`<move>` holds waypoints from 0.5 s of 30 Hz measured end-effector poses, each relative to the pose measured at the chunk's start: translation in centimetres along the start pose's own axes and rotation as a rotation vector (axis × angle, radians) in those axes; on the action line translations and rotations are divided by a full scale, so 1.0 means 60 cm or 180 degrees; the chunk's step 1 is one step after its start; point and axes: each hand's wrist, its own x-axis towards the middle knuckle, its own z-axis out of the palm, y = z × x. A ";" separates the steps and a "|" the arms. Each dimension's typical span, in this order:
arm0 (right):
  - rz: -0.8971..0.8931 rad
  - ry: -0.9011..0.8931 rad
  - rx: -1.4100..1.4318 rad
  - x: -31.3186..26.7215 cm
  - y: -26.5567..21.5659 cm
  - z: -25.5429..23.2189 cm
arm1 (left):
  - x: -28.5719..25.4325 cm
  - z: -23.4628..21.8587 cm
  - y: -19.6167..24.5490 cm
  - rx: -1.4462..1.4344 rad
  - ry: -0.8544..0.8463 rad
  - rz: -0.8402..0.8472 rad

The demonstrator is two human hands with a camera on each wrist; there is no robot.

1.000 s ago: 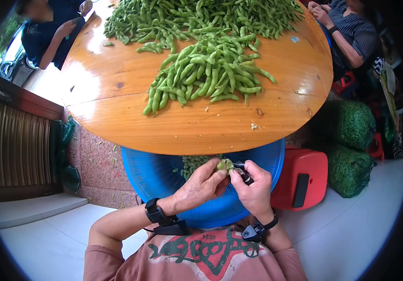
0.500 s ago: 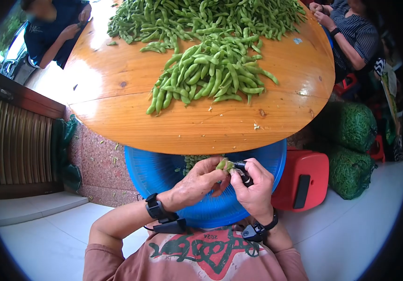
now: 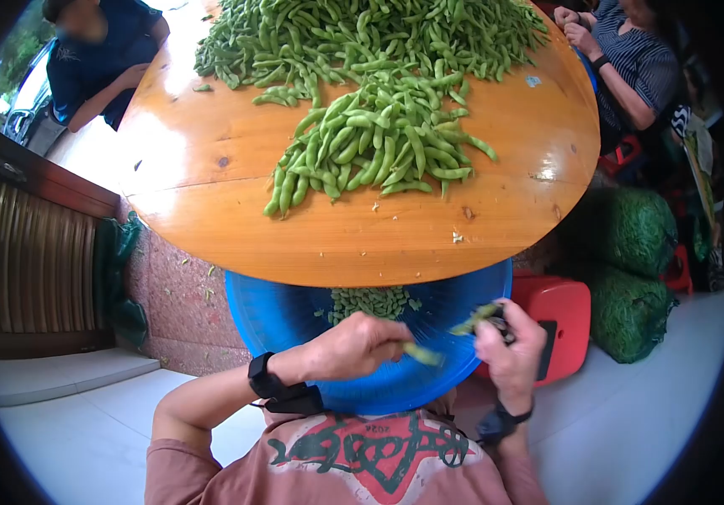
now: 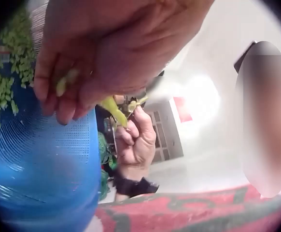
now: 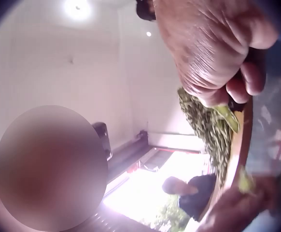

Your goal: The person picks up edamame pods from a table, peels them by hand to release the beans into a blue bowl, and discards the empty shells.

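Over the blue basin [image 3: 265, 320], my left hand [image 3: 353, 347] pinches a green soybean pod [image 3: 423, 353], blurred by motion. A loose bean [image 4: 67, 82] lies against its curled fingers in the left wrist view. Farther right, over the basin's edge, my right hand [image 3: 513, 353] pinches another pod [image 3: 473, 320], which looks split in the left wrist view. Something small and black [image 3: 501, 318] sits at the right thumb and forefinger; its kind is unclear. Shelled beans [image 3: 370, 301] lie in the basin, partly under the table edge.
A wooden table [image 3: 236, 210] bears a large heap of pods [image 3: 370, 42] with a smaller pile [image 3: 370, 147] in front. Right of the basin stands a red stool [image 3: 568, 337], beside full green net sacks [image 3: 631, 311]. Two people [image 3: 631, 67] [image 3: 101, 67] sit at the table's sides.
Both hands were together at one pod over the basin; now they are apart, each with a pod. The right hand has moved right and down, the left slightly down, uncovering the shelled beans.
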 end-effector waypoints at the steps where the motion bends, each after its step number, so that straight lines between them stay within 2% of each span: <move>1: -0.0083 0.0109 -0.0125 -0.004 -0.006 -0.028 | -0.003 -0.005 0.002 0.0023 0.0019 0.0004; 3: 0.0075 0.0416 0.0018 -0.016 -0.004 -0.088 | -0.009 -0.007 0.004 0.0472 -0.0315 0.0006; 5: 0.0032 0.0587 0.0131 -0.023 -0.008 -0.121 | -0.008 -0.007 0.009 0.0508 -0.0152 0.0203; 6: 0.0045 0.0609 0.0131 -0.026 -0.003 -0.139 | -0.002 -0.015 0.029 0.0301 -0.0019 -0.0169; 7: 0.0077 0.0548 -0.0277 -0.029 0.003 -0.159 | 0.002 -0.017 0.040 0.0096 0.0108 -0.0544; 8: 0.0104 0.0477 -0.0681 -0.031 0.010 -0.177 | 0.005 -0.014 0.033 0.0020 0.0301 -0.0582; 9: 0.0106 0.0491 -0.0672 -0.030 0.024 -0.194 | 0.007 -0.014 0.026 0.0031 0.0288 -0.0581; 11: -0.0649 0.0263 -0.3100 -0.023 0.061 -0.214 | 0.010 -0.018 0.016 0.0411 0.0361 -0.0824; 12: -0.0734 0.0539 -0.3243 -0.019 0.067 -0.198 | 0.010 -0.017 0.017 0.0429 0.0379 -0.0864; 13: -0.0738 0.0555 -0.3233 -0.019 0.056 -0.176 | 0.013 -0.011 0.022 0.0446 0.0376 -0.0858; 15: -0.0514 0.0660 -0.1716 -0.021 0.013 -0.130 | 0.029 0.010 0.037 0.0150 0.0522 -0.0538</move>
